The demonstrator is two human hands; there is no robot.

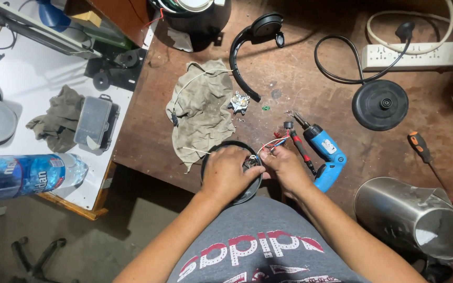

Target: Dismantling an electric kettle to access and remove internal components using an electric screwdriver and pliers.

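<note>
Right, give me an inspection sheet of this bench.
Surface: worn brown wooden bench.
Job's things: black round base part with loose coloured wires, at the bench edge.
Clutter: grey rag, blue power screwdriver, steel kettle body, orange-handled screwdrivers.
Hands: left hand rests on the part; right hand pinches at its wires.
Cables: black cord from kettle base to power strip.
Surroundings: white table, water bottle.

Worn brown workbench [289,78]: grey rag [201,107] at ten o'clock, blue electric screwdriver [325,151] centre, black kettle base [379,105] at two, steel kettle body [412,216] at four.
</note>
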